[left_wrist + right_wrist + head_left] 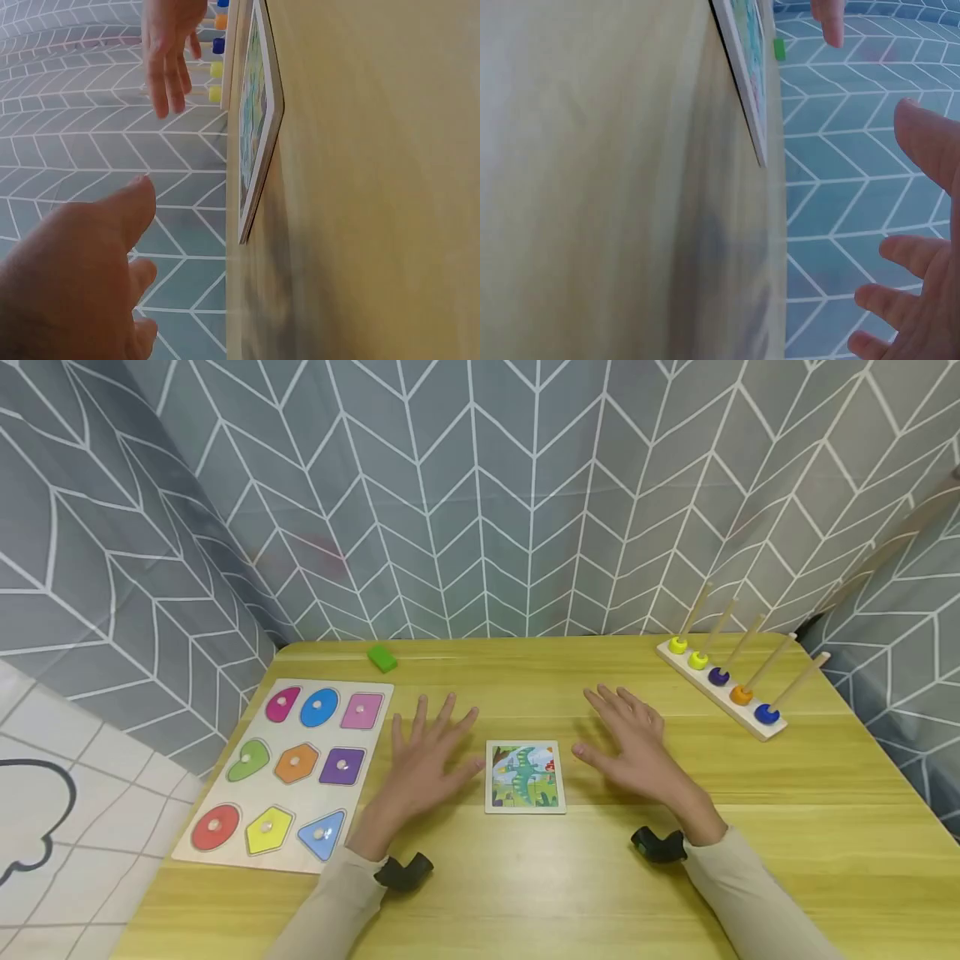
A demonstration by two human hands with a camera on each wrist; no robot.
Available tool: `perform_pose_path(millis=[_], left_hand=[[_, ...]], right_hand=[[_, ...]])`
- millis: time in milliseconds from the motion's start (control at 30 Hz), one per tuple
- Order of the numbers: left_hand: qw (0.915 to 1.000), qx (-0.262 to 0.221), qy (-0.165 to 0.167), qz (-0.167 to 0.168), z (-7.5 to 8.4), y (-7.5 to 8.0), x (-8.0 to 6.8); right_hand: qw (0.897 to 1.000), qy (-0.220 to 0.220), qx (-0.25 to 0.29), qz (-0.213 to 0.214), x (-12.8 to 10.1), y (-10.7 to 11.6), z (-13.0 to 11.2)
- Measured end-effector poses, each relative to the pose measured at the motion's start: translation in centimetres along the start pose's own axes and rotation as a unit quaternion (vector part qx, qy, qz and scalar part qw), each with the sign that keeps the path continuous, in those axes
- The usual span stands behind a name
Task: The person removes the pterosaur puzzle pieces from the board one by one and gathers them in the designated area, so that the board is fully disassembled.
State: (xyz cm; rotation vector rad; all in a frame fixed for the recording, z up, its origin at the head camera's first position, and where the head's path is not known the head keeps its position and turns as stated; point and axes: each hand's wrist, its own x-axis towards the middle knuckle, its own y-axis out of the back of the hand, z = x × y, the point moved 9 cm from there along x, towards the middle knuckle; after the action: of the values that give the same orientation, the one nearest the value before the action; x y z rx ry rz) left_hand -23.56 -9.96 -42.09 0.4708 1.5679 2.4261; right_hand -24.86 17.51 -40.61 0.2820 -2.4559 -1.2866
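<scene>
White-framed green-dinosaur picture puzzle (525,777), lying flat on a yellow wood-grain table (532,885), between the left hand (426,762), fingers spread, and the right hand (633,752), fingers straight, white nine-shape board (307,797) at left, wooden five-peg rack (723,695) at right.

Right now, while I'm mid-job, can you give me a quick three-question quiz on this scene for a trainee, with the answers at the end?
1. True or false: neither the left hand nor the right hand grips the dinosaur picture puzzle.
2. How many wooden pegs stand on the bead rack?
3. Name the piece in the center of the shape board.

Key:
1. True.
2. Five.
3. The orange hexagon.
</scene>
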Motion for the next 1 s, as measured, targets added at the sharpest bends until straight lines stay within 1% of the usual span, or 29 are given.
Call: perform_pose_path(millis=[100, 233, 333, 467, 667, 800, 1000], left_hand=[[0.9998, -0.01, -0.012, -0.013, 0.3, -0.5, -0.1], [0.999, -0.019, -0.017, -0.037, 0.6, -1.2, -0.3], [0.9981, -0.025, -0.01, -0.056, 0.7, -1.8, -0.4], [0.9971, -0.023, -0.001, -0.073, 0.8, -2.4, -0.6], [0.9964, -0.016, 0.002, -0.083, 0.9, -3.3, -0.7], [0.996, 0.003, 0.009, -0.089, 0.6, -3.9, -0.7], [0.996, 0.009, 0.011, -0.088, 0.3, -4.1, -0.5]], right_hand=[[1.0, 0.014, 0.017, -0.002, 0.0, -0.6, -0.3], [0.999, 0.027, 0.033, -0.01, 0.2, -1.4, -0.8], [0.998, 0.035, 0.048, -0.021, 0.3, -2.1, -1.2], [0.997, 0.044, 0.059, -0.036, 0.4, -3.0, -1.7], [0.995, 0.054, 0.065, -0.055, 0.3, -4.1, -2.1], [0.994, 0.061, 0.064, -0.06, 0.4, -4.5, -2.4], [0.995, 0.068, 0.043, -0.063, 0.4, -4.7, -2.5]])
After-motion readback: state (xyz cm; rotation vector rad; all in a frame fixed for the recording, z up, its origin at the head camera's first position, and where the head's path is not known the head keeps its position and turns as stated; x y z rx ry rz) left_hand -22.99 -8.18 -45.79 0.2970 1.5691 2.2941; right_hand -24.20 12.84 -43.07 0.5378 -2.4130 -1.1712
